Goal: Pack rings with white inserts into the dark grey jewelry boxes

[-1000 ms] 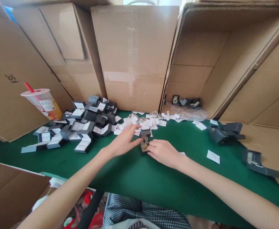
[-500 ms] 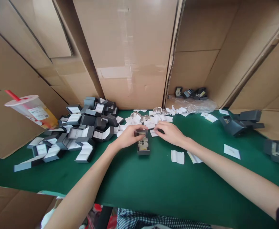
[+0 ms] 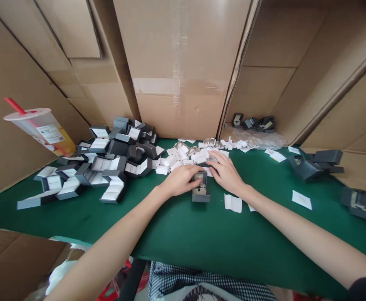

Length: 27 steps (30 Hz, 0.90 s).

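My left hand (image 3: 183, 180) is closed around the far part of a small dark hinged box (image 3: 201, 197), which lies opened out on the green table. Pale inner fittings show inside the box, partly covered by my fingers. Just right of it, my right hand (image 3: 228, 172) reaches over the near edge of a pile of small white inserts (image 3: 173, 161). Its fingers are apart, touching or hovering over the pieces; I see nothing clearly gripped. A creased white slip (image 3: 233, 203) lies below my right wrist.
On the left, many opened dark boxes with white linings (image 3: 112, 190) are heaped beside a drink cup with a red straw (image 3: 47, 129). Dark boxes without linings (image 3: 314, 163) lie to the right. Cardboard walls (image 3: 183, 62) enclose the back, with clear plastic (image 3: 258, 139) at their foot.
The view has shifted slightly. My left hand still holds the box, now a little closer to my right hand. My right hand's fingers have spread and reached further over the white pieces.
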Each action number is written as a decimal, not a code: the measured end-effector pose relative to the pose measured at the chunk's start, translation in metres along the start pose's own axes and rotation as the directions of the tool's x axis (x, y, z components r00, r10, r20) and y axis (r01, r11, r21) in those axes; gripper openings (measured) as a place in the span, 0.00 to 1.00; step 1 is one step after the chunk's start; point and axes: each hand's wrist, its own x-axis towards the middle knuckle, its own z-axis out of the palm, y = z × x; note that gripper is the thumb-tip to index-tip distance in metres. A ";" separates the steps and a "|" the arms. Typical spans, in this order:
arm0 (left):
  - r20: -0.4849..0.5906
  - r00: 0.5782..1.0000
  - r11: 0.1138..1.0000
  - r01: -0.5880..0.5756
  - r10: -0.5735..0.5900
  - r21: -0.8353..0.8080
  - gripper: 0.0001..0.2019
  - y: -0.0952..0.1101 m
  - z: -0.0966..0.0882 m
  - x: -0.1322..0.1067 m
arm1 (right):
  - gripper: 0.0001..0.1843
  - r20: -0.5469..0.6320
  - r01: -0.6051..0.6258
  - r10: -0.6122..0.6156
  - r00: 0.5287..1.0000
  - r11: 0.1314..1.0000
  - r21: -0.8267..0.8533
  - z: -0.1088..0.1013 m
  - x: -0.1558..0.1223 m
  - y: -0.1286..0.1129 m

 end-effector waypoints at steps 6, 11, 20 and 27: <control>-0.040 0.999 0.999 0.035 -0.034 0.020 0.15 -0.001 -0.001 0.001 | 0.22 0.091 -0.016 0.017 0.996 1.000 -0.013 0.004 0.001 0.002; -0.097 0.994 0.999 0.039 -0.039 -0.006 0.14 0.001 -0.004 0.001 | 0.22 0.085 0.000 0.004 0.996 0.999 -0.042 0.002 0.001 0.000; -0.090 0.996 0.998 0.009 -0.003 0.066 0.14 0.002 -0.006 0.000 | 0.23 0.119 -0.015 0.017 0.993 1.000 -0.018 0.001 0.002 -0.002; -0.090 0.996 0.998 0.026 -0.020 0.062 0.15 0.001 -0.007 0.000 | 0.15 -0.034 0.076 -0.074 0.997 0.995 0.063 -0.034 0.018 0.001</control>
